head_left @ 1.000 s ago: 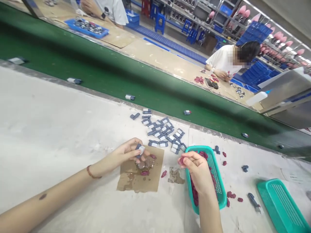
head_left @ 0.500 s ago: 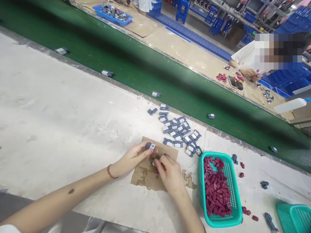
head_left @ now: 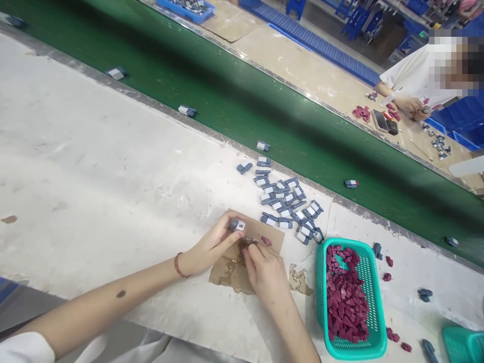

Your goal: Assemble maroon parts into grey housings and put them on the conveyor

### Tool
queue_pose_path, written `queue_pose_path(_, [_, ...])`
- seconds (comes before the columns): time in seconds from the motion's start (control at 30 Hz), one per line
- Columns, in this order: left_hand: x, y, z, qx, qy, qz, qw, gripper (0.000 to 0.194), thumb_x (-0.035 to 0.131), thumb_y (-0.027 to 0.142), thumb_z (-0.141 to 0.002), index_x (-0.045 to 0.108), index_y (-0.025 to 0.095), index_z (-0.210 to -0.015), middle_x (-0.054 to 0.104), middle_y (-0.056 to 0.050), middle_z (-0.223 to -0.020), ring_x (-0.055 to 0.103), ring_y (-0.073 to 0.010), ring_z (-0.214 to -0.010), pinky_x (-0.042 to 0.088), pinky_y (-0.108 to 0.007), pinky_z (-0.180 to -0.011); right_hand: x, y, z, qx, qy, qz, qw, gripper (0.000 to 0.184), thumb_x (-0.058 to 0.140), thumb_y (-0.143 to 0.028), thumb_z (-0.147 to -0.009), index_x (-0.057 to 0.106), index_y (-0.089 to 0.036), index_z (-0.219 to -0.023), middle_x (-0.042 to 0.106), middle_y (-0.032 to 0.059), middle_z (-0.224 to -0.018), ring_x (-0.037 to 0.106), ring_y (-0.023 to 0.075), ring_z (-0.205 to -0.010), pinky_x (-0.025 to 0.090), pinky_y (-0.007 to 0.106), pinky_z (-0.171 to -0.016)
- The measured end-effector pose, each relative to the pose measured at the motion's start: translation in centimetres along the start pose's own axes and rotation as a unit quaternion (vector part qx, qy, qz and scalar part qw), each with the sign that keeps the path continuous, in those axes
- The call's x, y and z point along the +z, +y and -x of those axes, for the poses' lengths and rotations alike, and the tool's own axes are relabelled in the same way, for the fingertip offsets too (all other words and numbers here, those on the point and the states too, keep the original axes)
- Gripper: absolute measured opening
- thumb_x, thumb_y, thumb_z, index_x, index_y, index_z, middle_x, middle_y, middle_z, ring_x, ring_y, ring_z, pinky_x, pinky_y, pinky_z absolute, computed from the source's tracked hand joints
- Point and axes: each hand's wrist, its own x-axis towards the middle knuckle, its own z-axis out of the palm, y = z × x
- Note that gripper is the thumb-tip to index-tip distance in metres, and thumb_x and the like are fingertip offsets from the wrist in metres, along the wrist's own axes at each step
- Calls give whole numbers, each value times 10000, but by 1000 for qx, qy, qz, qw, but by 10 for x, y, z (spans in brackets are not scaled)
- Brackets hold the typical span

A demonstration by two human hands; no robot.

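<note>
Both hands work at lower centre, near each other but not touching: the left hand (head_left: 212,244) is closed on a blue-grey piece (head_left: 237,225) with a white face, held over the cardboard, while the right hand (head_left: 266,267) has its fingertips drawn together at a dark, wet-looking spot (whether they pinch anything I cannot tell). Beneath them the pale counter (head_left: 94,166) fills the left and middle of the frame, and a green strip (head_left: 227,96) slants from upper left to lower right, bearing several similar pieces. A green basket (head_left: 320,282) stands at lower right, heaped with maroon parts (head_left: 346,302). Smaller is the brown cardboard (head_left: 278,234), stained and torn along its lower edge. Between it and the strip lies a loose cluster of blue-grey pieces (head_left: 289,196). Smallest, a single maroon part (head_left: 265,240) rests on the cardboard, right of the fingers.

Judging by how things lie, the work is in mid-run: one piece is in hand, the cluster shows no red that I can make out, the maroon supply is ample, and one piece on the strip (head_left: 351,184), right of centre, has a red end.
</note>
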Motion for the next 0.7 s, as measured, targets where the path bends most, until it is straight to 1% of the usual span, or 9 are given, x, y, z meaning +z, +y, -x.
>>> queue_pose_path(0.1, [1, -3, 2, -22, 11, -9, 1000, 283, 568, 377, -872, 346, 244, -987, 517, 5, -847, 516, -162, -738, 428, -307, -691, -2, 2, -1, 24, 15, -75, 997, 253, 460, -158, -938, 515, -216, -698, 582, 12, -687, 558, 164, -633, 379, 250, -579])
queue_pose_path(0.17, [0, -3, 3, -34, 5, -22, 999, 284, 563, 390, -870, 325, 245, -923, 514, 16, -811, 507, -157, -699, 416, -300, -662, -4, 6, 0, 75, 20, -177, 981, 275, 474, -216, -934, 496, -218, -660, 547, -15, -627, 528, 147, -588, 383, 239, -556])
queue_pose_path(0.3, [-4, 2, 3, -14, -27, -99, 995, 192, 504, 390, -902, 408, 225, -917, 576, -25, -831, 534, -179, -696, 427, -305, -637, -9, 18, 3, 179, 75, -401, 895, 266, 545, -371, -881, 525, -212, -668, 550, -35, -579, 510, 131, -537, 402, 229, -518])
queue_pose_path(0.37, [-6, 6, 3, 6, -63, -158, 985, 168, 478, 379, -914, 483, 214, -945, 625, -55, -866, 579, -209, -738, 449, -318, -659, -10, 21, 4, 189, 114, -463, 858, 237, 572, -391, -857, 560, -206, -709, 601, -16, -630, 546, 139, -579, 433, 241, -555])
queue_pose_path(0.43, [-7, 9, 2, 30, -105, -206, 972, 214, 450, 367, -924, 537, 212, -1042, 667, -86, -980, 626, -248, -871, 471, -335, -745, -11, 21, 4, 180, 138, -496, 838, 207, 586, -375, -852, 578, -205, -734, 622, -6, -669, 567, 141, -611, 451, 247, -585])
queue_pose_path(0.5, [-7, 9, 3, 58, -143, -235, 960, 314, 411, 356, -940, 511, 217, -1203, 648, -111, -1182, 616, -269, -1048, 463, -343, -855, -12, 18, 4, 162, 149, -510, 832, 176, 591, -348, -857, 586, -207, -753, 627, -3, -694, 582, 142, -637, 463, 249, -607])
queue_pose_path(0.57, [-7, 7, 4, 74, -167, -252, 950, 385, 373, 350, -956, 443, 220, -1311, 589, -118, -1319, 591, -270, -1137, 449, -339, -903, -13, 14, 4, 139, 148, -513, 834, 148, 587, -323, -870, 592, -210, -773, 634, -1, -719, 600, 146, -671, 475, 254, -633])
queue_pose_path(0.63, [-7, 5, 6, 76, -176, -264, 945, 384, 344, 368, -970, 435, 211, -1308, 629, -121, -1258, 638, -263, -1048, 466, -326, -842, -14, 11, 4, 114, 140, -513, 839, 129, 573, -300, -889, 594, -214, -795, 644, 2, -740, 613, 148, -701, 483, 254, -656])
queue_pose_path(0.7, [-7, 2, 7, 79, -182, -279, 939, 364, 314, 406, -979, 467, 199, -1237, 691, -108, -1080, 675, -249, -875, 471, -313, -741, -14, 9, 5, 94, 128, -512, 844, 124, 557, -285, -906, 594, -216, -809, 650, 2, -754, 619, 144, -716, 485, 249, -665])
